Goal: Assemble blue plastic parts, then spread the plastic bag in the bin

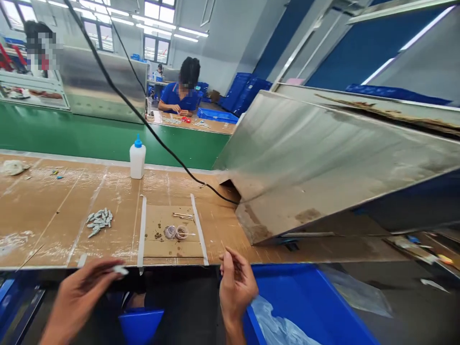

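Left hand (pixel 81 294) pinches a small grey part (pixel 120 270); right hand's (pixel 235 287) grip curled narrow.

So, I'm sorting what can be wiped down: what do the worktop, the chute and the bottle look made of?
Worktop: seemingly brown cardboard sheets, matte, with taped seams and whitish smears. Chute: sheet metal, probably stainless steel, with a brushed grey sheen and brown stains near its lip. Bottle: white, slightly translucent plastic with a blue nozzle cap.
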`<state>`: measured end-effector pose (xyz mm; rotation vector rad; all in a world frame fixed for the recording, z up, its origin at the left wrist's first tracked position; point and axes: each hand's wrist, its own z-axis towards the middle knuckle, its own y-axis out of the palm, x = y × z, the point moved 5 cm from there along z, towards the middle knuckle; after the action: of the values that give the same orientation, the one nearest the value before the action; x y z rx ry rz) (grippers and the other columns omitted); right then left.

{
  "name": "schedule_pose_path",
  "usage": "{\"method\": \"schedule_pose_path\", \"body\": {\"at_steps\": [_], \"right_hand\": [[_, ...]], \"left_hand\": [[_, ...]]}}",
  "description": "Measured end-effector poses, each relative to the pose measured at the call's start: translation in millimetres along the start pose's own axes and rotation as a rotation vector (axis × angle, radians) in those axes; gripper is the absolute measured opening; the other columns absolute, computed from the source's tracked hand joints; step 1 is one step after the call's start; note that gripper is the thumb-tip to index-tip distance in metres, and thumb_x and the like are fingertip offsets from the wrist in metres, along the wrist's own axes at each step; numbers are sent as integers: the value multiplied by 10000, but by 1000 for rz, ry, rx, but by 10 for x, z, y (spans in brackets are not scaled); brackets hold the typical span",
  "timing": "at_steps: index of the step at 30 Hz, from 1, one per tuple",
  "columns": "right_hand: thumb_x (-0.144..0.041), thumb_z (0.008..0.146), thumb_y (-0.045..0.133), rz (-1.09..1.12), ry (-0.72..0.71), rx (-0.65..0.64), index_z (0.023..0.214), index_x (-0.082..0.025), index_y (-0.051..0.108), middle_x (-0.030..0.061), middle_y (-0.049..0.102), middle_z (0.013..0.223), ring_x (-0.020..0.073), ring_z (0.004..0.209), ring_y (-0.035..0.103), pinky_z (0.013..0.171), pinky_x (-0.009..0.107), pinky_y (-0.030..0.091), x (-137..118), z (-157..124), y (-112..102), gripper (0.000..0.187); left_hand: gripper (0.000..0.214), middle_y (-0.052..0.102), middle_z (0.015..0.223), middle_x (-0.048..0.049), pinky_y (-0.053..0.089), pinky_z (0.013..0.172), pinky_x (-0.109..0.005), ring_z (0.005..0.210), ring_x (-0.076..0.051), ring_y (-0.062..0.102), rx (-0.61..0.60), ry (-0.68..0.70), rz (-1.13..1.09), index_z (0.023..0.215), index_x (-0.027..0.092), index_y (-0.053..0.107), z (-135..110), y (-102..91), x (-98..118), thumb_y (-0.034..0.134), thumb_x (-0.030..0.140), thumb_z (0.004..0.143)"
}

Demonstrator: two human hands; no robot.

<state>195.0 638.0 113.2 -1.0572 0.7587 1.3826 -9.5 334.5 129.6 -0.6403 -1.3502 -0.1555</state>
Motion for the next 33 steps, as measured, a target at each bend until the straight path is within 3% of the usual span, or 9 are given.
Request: {"method": "schedule_pose_path", "body": {"at_steps": [4, 7, 12, 19, 26, 30, 33], "right_hand": [[-352, 893, 727, 73, -39, -272, 988, -177, 755, 74, 730, 864, 178, 708, 691, 609, 250, 581, -405, -463, 64, 201], [-238, 923, 687, 151, -83, -441, 1063, -213, 740, 57, 719, 909, 159, 765, 698, 654, 224, 602, -604, -665, 166, 151], [-196, 930, 686, 170, -91, -500, 1088, -253, 720, 26, 710, 937, 123, 774, 690, 673, 177, 595, -645, -708, 280, 171], [-173, 934, 696, 151, -178, -595, 1042, -282, 750, -2, 746, 949, 123, 824, 719, 708, 170, 591, -701, -712, 424, 163], [-235, 955, 684, 189, 7, -526, 966, -277, 764, -20, 720, 828, 127, 726, 706, 636, 193, 591, -600, -809, 436, 91], [-235, 937, 709, 207, 21, -498, 938, -274, 767, -20, 720, 823, 138, 750, 712, 666, 210, 595, -611, -833, 431, 70], [-204, 933, 710, 204, 5, -499, 948, -265, 768, -16, 724, 842, 134, 722, 700, 674, 227, 596, -626, -835, 431, 85]], "left_hand": [[430, 837, 976, -36, 699, 815, -411, 809, -283, 813, -214, -154, -445, 938, 252, 771, 74, 653, 385, 801, 626, 730], [296, 831, 1014, -66, 680, 841, -331, 839, -239, 811, -267, -161, -563, 986, 198, 766, 89, 896, 582, 799, 443, 824], [184, 816, 1042, -49, 639, 853, -252, 870, -188, 796, -284, -77, -512, 1067, 218, 772, 21, 871, 540, 730, 294, 905], [167, 816, 961, -35, 614, 771, -213, 811, -163, 782, -287, -64, -454, 1053, 217, 780, 15, 853, 498, 714, 217, 899], [154, 811, 851, -9, 604, 770, -188, 781, -139, 765, -278, -246, -680, 969, 211, 794, -46, 950, 452, 807, 211, 815], [121, 786, 773, 1, 583, 707, -153, 709, -107, 732, -272, -247, -704, 950, 197, 801, -45, 961, 475, 794, 197, 830], [132, 802, 826, -11, 589, 716, -159, 716, -108, 735, -277, -264, -721, 967, 201, 799, -35, 967, 483, 797, 205, 835]]}}
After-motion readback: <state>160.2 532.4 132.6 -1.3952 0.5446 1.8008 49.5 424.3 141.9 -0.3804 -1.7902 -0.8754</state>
